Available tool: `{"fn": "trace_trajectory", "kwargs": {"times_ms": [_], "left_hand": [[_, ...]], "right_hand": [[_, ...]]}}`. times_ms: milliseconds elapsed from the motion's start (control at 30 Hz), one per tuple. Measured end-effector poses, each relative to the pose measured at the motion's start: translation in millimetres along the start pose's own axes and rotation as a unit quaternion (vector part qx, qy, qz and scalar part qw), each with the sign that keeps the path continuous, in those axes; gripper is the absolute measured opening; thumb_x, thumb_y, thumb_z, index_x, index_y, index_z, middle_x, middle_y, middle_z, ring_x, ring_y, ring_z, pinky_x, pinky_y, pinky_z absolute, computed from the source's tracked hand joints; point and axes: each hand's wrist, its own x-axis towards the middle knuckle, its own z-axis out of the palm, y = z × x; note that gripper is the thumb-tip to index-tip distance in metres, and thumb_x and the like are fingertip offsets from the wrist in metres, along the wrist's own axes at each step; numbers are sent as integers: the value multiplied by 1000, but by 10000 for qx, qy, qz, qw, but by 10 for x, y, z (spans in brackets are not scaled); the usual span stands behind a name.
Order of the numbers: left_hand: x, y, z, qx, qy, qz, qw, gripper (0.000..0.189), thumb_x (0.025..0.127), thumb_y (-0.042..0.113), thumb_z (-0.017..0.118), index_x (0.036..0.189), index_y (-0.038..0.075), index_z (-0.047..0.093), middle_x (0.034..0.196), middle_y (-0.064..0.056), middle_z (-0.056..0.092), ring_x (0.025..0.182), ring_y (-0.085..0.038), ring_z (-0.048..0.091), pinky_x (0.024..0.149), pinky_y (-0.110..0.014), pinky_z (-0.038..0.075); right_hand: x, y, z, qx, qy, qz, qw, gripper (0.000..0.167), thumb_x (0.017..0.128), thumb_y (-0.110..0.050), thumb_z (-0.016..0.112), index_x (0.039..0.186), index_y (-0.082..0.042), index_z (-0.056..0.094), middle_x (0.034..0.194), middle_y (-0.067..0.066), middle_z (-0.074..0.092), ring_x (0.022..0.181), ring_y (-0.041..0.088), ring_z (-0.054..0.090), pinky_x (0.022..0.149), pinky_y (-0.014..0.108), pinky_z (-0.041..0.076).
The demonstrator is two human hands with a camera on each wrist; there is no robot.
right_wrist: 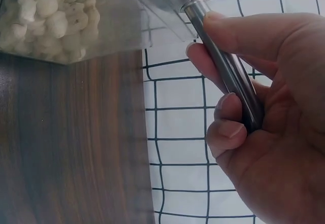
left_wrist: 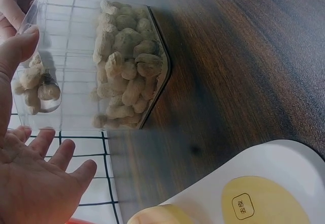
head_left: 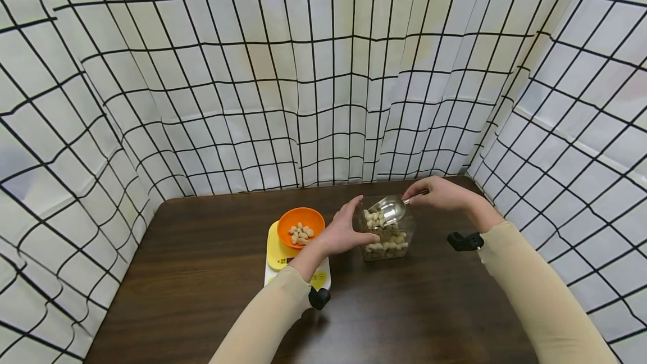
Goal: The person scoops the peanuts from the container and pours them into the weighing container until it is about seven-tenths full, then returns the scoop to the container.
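Observation:
A clear plastic container (head_left: 411, 227) of peanuts stands on the table. In it, near the top, is a metal scoop (head_left: 393, 210) with several peanuts in its bowl, seen through the wall in the left wrist view. My right hand (head_left: 438, 193) grips the scoop's handle (right_wrist: 223, 61), fingers curled round it. At the container's left side, my left hand (head_left: 345, 232) is spread, the thumb near its front and the other fingers extended and apart. Left of that hand, an orange bowl (head_left: 316, 219) holds several peanuts (head_left: 301, 233) and sits on a yellow and white scale (head_left: 274, 250).
The dark wooden table (head_left: 202, 274) extends to both sides and in front. White curtains (head_left: 323, 100) with a black grid enclose its back and sides. My left forearm crosses over part of the scale, covering some of its display and buttons.

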Motion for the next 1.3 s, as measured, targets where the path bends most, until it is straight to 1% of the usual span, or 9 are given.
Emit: {"fn": "trace_trajectory", "kwargs": {"times_ms": [267,400,533,667,767,867,1133,1300], "left_hand": [[3,-3,8,33,1,13,10000,105,85,47,82,165,30,15,167,-4,22,152,-34,20,115,-60,29],[2,3,8,23,14,-1,10000,105,85,46,82,165,30,15,167,-4,22,152,-34,21,115,-61,29],[-7,13,3,36,7,-18,10000,105,85,46,82,165,30,15,167,-4,22,152,-35,20,115,-62,29],[-8,11,4,70,21,-22,10000,106,85,47,82,165,29,16,167,-6,22,152,-35,20,115,-62,28],[-4,3,6,92,30,-11,10000,106,85,47,82,165,30,16,167,-6,23,152,-35,21,116,-61,28],[0,-2,7,106,29,2,9999,106,84,48,82,165,30,15,167,-5,23,152,-35,21,116,-61,28],[-2,1,3,97,-14,3,10000,107,85,48,81,165,31,13,167,-4,21,153,-35,17,116,-62,27],[-6,13,-3,131,-28,35,9999,108,85,49,81,166,31,12,168,-4,20,153,-37,15,116,-62,26]], "right_hand": [[-6,97,6,-10,-92,112,9999,19,100,-24,68,115,-15,77,122,5,69,114,27,63,95,50,50],[-22,118,12,67,-4,162,9998,19,100,-26,68,115,-18,77,122,3,69,115,26,63,96,51,49],[-48,128,25,113,141,189,9997,20,101,-27,67,117,-19,76,125,3,68,119,27,61,98,53,48],[-67,137,40,147,237,145,9995,22,102,-27,65,119,-17,75,126,5,68,120,29,60,98,53,48],[-79,147,42,190,282,85,9994,23,102,-26,65,120,-15,75,125,6,69,118,29,61,96,53,48],[-94,165,35,290,322,109,9990,23,102,-26,65,120,-15,75,123,5,69,116,27,61,96,52,48],[-141,211,8,422,365,175,9983,27,102,-31,66,122,-16,74,126,5,68,119,27,60,100,54,45],[-164,240,-14,412,459,318,9976,29,101,-36,65,123,-19,74,129,5,66,119,27,59,99,53,45]]}}
